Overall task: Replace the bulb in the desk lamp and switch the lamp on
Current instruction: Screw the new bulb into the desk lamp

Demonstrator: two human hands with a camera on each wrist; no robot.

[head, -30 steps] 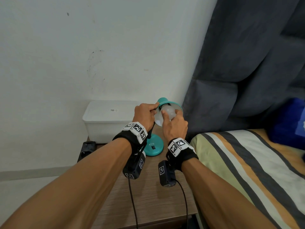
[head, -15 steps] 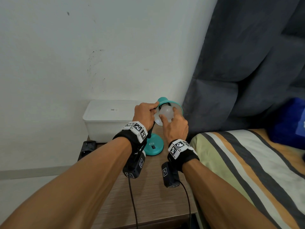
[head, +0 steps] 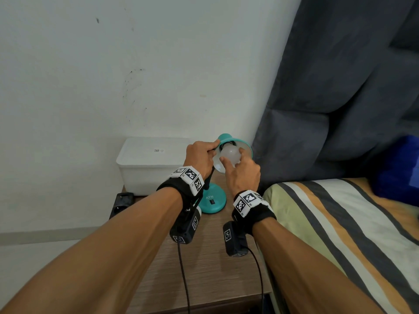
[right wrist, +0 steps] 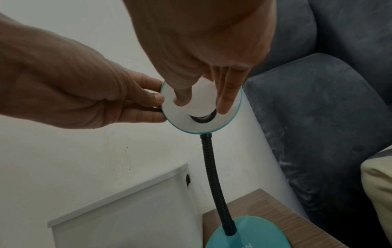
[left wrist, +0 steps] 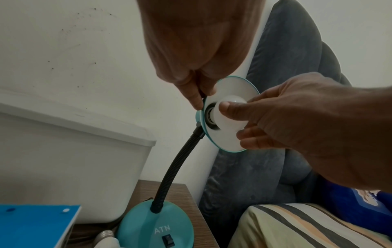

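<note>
Both hands are working at the teal lamp shade [head: 246,148] above the wooden bedside table [head: 210,264]. The left hand [head: 199,158] is gripping the shade's rim where the black gooseneck [left wrist: 176,167] joins it, while the right hand [head: 243,175] is curling its thumb and fingers [left wrist: 231,112] around the white bulb [head: 230,154] sitting in the socket. A second bulb [left wrist: 106,240] is lying beside the lamp base [left wrist: 155,226].

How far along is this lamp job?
A spare bulb with a metal screw base already lies beside the teal lamp base; whether it is the old one, I cannot tell. In hand: the left hand steadies the teal lamp shade while the right hand grips the frosted white bulb at the socket. Left: the black rocker switch.
</note>
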